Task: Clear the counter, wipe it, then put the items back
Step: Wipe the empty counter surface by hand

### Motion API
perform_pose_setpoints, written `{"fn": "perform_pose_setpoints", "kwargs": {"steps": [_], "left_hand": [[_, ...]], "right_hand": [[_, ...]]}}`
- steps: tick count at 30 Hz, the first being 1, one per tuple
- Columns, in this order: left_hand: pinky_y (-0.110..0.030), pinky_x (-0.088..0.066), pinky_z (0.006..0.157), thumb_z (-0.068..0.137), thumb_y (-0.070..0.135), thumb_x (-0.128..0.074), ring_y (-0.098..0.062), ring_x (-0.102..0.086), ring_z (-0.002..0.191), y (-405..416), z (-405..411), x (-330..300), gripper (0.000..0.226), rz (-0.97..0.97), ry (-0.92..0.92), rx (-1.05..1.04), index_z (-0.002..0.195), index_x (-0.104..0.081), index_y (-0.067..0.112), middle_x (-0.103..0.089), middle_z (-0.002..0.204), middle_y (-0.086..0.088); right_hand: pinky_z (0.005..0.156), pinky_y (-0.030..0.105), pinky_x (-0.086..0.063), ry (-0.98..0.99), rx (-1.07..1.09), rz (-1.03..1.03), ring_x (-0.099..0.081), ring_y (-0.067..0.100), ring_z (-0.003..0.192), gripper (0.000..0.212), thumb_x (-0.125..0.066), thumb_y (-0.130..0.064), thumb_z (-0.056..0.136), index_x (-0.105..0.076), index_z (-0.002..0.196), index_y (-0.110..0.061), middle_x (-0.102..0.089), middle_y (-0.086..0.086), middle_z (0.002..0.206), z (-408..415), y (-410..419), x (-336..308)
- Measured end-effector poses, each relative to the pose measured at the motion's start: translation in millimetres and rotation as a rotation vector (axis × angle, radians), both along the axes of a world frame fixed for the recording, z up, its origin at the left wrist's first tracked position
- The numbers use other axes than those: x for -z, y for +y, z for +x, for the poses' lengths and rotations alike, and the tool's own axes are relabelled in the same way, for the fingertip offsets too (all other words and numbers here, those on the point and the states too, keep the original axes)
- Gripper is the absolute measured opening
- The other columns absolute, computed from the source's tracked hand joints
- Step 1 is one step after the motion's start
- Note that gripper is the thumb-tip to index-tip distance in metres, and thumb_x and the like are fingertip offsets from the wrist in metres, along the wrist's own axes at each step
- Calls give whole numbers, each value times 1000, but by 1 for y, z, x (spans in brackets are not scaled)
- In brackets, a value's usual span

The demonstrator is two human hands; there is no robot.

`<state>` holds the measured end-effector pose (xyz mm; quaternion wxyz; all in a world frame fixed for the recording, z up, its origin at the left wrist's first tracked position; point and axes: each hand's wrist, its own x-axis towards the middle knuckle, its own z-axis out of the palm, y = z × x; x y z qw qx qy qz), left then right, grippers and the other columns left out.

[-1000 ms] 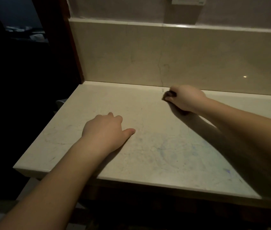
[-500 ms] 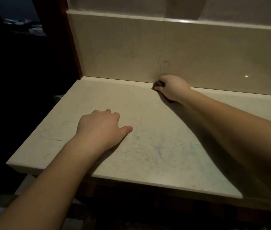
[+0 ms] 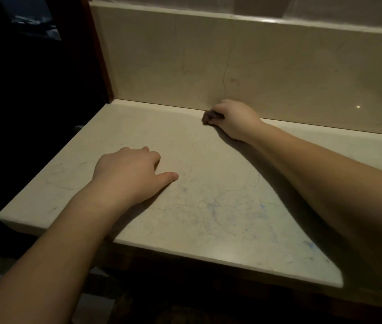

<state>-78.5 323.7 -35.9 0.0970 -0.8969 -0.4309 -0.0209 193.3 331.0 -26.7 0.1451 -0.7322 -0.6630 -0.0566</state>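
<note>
Dark and bunched small, the cloth point(image 3: 211, 116) sits at the back of the counter point(image 3: 208, 206), right where the pale stone top meets the upright backsplash point(image 3: 278, 73). The right hand point(image 3: 235, 119) holds it with fingers curled round it, knuckles close against the backsplash, and only a dark wad shows past the fingertips; what kind of cloth it is cannot be told in this dim light. The right forearm runs back across the counter toward the lower right and casts a broad shadow on the stone. The left hand point(image 3: 130, 175) rests palm down on the counter nearer the front edge, well apart from the cloth, thumb stretched out to the right and fingers bent loosely under, holding nothing. Faint bluish scuffs and thin vein lines mark the stone between the two arms. A dark wooden frame point(image 3: 100, 61) stands at the counter's left end.
</note>
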Motion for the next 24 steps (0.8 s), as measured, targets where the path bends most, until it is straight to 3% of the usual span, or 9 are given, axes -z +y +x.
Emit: {"fn": "perform_pose_setpoints", "kwargs": {"steps": [3,6,10,15,21,24], "left_hand": [[-28,-40,54,77,82,-27,-13,-46,71,0,-1,0,51,1,-8,-16,81,-44,35,-38,73,15],[-27,-38,52,76,84,-25,-13,-49,75,2,-1,1,59,-16,-2,-42,97,-53,37,-47,82,15],[-31,-48,61,65,88,-12,-13,-51,78,4,-2,4,78,-5,-24,-61,104,-56,37,-54,92,15],[-33,-47,66,59,91,-10,-18,-57,97,8,-3,10,87,-4,-44,-102,111,-56,39,-62,118,12],[-31,-44,64,62,90,-14,-18,-58,99,5,-3,10,84,3,-27,-117,115,-55,40,-61,121,11],[-34,-47,72,71,87,-26,-19,-57,106,4,-3,7,76,-43,-31,-125,123,-53,40,-59,128,10]], "right_hand": [[69,29,-33,-6,-203,-12,-55,23,98,24,-55,-34,94,-66,108,-18,-60,3,106,-9,-30,1],[72,26,-33,-36,-380,-72,-53,19,96,22,-55,-30,94,-65,108,-16,-56,2,109,-3,-54,1],[71,27,-32,-62,-245,-57,-53,29,98,23,-61,-26,91,-66,100,-5,-55,10,107,26,-27,-9],[73,33,-35,48,-66,-26,-52,29,97,20,-58,-29,91,-61,88,-10,-51,9,95,22,-3,-2],[71,21,-35,164,-473,-57,-50,7,83,18,-66,-26,86,-70,101,-17,-55,-5,89,-16,-85,1],[73,26,-37,99,-506,-120,-53,13,88,19,-65,-26,87,-68,101,-14,-57,-1,94,-13,-89,-4]]}}
